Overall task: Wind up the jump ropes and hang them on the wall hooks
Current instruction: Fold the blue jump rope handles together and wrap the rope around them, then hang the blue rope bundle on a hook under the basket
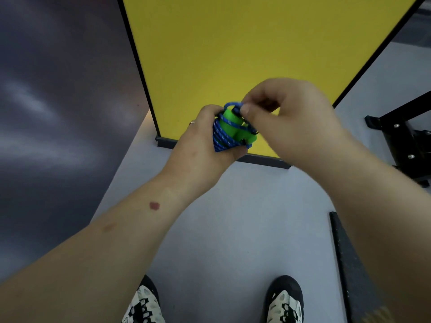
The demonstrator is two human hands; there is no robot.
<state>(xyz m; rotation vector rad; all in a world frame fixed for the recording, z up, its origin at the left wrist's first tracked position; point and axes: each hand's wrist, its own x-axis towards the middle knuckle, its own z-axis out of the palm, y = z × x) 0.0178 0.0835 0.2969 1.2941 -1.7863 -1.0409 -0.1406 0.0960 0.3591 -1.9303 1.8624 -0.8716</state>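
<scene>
jump rope: blue braided cord (220, 136) coiled tight around two green handles (235, 127) held side by side, bundle up in front of the chest, above the floor, no hook in view
loose end: small blue loop (233, 104) sticking up at the top of the handles, last bit of cord not yet secured
left hand (205, 145): fingers curled round the wound bundle from the left and below, gripping it; ring on one finger
right hand (286, 117): thumb and fingers pinching the loop at the handle tops, fingers curled
step, as judged: finishing the wrap, tucking or tying off the end; hanging not yet done
risk 1: pinch slips off the loop, cord springs back, top turns unwind
risk 2: left grip loosens, handles slide apart, coils slacken and fall off
risk 3: loop tucked too shallow, bundle comes apart when hung
risk 4: loop too small or pulled flat, nothing to catch a hook
surroundings: yellow panel (245, 54) with dark frame straight ahead, grey floor (245, 217), black metal frame (401, 136) at right, dark strip (349, 264) on floor at right, two black-and-white shoes (285, 301) at bottom
</scene>
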